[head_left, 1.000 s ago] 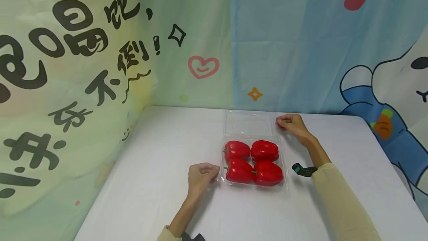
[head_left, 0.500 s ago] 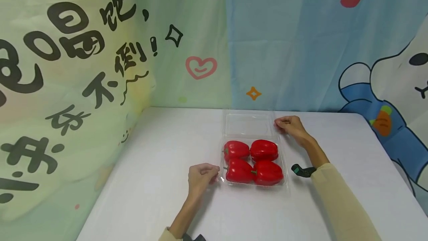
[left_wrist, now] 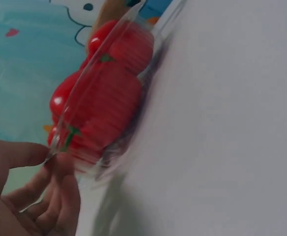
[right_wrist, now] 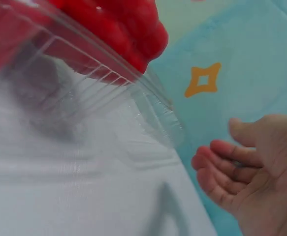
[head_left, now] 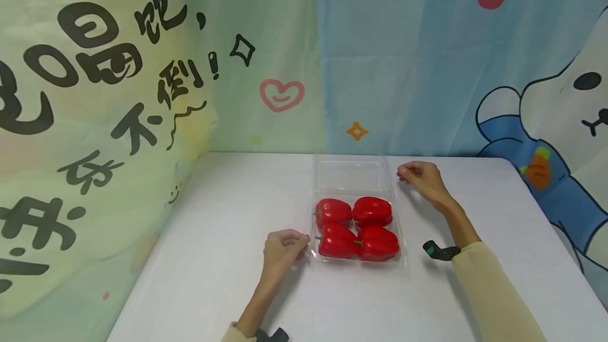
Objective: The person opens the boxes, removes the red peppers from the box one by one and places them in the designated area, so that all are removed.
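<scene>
A clear plastic box point(head_left: 402, 236) stands on the white table with its lid point(head_left: 351, 174) folded back flat behind it. Several red peppers point(head_left: 378, 243) fill the box in two rows. At its near left corner my left hand point(head_left: 280, 252) pinches the rim between thumb and fingertips; the left wrist view shows that rim point(left_wrist: 57, 140) between the fingers. My right hand point(head_left: 427, 179) hovers just right of the lid, apart from it. In the right wrist view the right hand point(right_wrist: 261, 172) has loosely bent fingers and nothing in it.
Behind the table point(head_left: 209, 278) hangs a printed curtain point(head_left: 394, 67) in green and blue, with dark characters on its left part and a white bear figure on the right. A dark band with a small device point(head_left: 442, 251) sits on my right wrist.
My right hand has let go of the lid's right edge and moved slightly right. My left hand keeps its hold on the box corner. The head view has shifted slightly.
</scene>
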The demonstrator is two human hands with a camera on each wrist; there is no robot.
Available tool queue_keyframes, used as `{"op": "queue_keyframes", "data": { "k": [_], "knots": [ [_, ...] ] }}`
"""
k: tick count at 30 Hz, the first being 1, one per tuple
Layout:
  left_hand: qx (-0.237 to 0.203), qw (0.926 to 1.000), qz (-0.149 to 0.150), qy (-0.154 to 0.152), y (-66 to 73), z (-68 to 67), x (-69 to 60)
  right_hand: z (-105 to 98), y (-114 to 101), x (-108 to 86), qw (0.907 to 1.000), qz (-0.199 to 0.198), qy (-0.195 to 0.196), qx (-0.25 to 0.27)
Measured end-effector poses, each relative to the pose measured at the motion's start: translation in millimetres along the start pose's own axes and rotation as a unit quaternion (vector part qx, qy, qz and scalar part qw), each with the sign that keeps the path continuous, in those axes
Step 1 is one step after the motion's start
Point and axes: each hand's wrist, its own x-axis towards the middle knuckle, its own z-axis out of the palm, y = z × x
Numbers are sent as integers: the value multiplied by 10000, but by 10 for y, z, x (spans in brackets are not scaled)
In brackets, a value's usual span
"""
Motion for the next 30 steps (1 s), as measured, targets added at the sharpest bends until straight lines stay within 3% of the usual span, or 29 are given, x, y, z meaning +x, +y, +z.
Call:
{"op": "queue_keyframes", "data": {
  "k": [5, 11, 16, 23, 30],
  "knots": [
    [533, 9982, 212, -159, 17, -78, 50, -24, -123, -209, 9964, -550, 499, -415],
    [682, 9961, 533, 168, 58, -120, 161, 34, -241, -474, 9888, -1130, 707, -663],
    [789, 9930, 748, 460, 76, -93, 291, 79, -311, -695, 9849, -1270, 876, -778],
    [476, 9935, 680, 780, 53, 10, 475, 152, -387, -922, 9803, -1510, 944, -851],
    [139, 9952, 453, 853, 31, 138, 683, 206, -434, -1086, 9773, -1716, 881, -873]
  ]
}}
